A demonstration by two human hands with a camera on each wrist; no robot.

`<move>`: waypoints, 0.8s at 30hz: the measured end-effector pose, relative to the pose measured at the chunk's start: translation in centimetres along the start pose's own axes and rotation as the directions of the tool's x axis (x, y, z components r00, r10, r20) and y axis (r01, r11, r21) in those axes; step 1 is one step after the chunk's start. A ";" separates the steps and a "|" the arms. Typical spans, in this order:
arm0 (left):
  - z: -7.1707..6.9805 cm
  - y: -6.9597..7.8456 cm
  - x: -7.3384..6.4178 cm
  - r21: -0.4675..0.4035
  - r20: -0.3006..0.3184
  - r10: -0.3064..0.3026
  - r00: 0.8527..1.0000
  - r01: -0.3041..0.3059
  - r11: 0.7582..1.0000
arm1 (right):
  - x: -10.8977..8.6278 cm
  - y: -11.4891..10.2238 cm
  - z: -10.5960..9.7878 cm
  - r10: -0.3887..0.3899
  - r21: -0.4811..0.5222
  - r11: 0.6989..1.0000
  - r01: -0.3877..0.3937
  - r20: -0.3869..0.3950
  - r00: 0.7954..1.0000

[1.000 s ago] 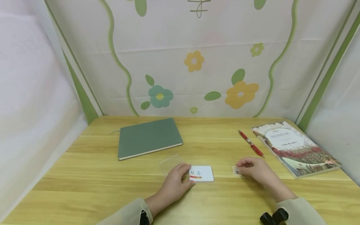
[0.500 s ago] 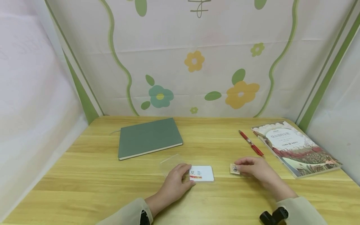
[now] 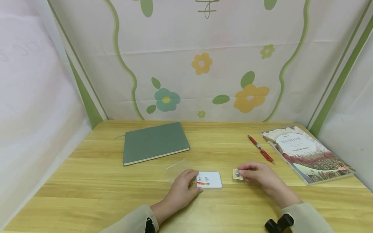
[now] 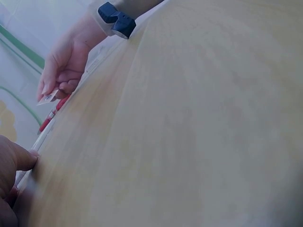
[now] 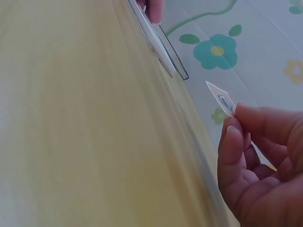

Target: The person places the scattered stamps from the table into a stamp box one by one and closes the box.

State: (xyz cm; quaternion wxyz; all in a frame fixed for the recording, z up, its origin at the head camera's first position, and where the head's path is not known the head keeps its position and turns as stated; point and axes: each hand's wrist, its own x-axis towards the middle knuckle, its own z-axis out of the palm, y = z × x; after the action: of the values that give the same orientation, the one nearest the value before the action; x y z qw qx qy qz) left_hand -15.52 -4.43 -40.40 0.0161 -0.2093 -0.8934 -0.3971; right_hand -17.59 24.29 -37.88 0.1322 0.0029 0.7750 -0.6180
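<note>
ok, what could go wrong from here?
1. The small square cream paper piece with a round dark mark might slip or bend: the right hand pinches it by one side only.
2. The flat white rectangular card with a red-orange stripe could pivot if its far end is bumped, as the left hand steadies just one end.
3. The clear thin plastic sheet, partly behind that hand, may get dragged.

The head view was bright and evenly lit, its shadows soft, with a pale sheen on the near part of the bench (image 3: 204, 213). Small print on the white card (image 3: 215, 178) was illegible. Both wrist views were dimmer and hazier, the grain smeared. In the left one, shadow gathered beside the left fingers (image 4: 22, 160) and the lower right corner darkened.
</note>
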 end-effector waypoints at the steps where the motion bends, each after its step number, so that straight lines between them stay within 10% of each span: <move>1: 0.0 0.0 0.0 -0.001 0.000 0.001 1.000 -0.001 1.000 | 0.0 0.0 0.1 -0.001 0.007 1.000 0.001 0.006 1.000; 24: 0.0 -0.1 -0.1 0.009 -0.002 0.021 1.000 -0.021 1.000 | 1.1 -0.6 4.1 -0.032 0.034 0.999 0.029 0.084 0.996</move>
State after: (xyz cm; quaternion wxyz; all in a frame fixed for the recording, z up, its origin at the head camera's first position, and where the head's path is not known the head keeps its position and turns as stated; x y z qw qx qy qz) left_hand -15.51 -4.50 -40.54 0.0223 -0.2181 -0.8931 -0.3929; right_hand -17.89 20.04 -38.33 0.1554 -0.0329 0.7583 -0.6323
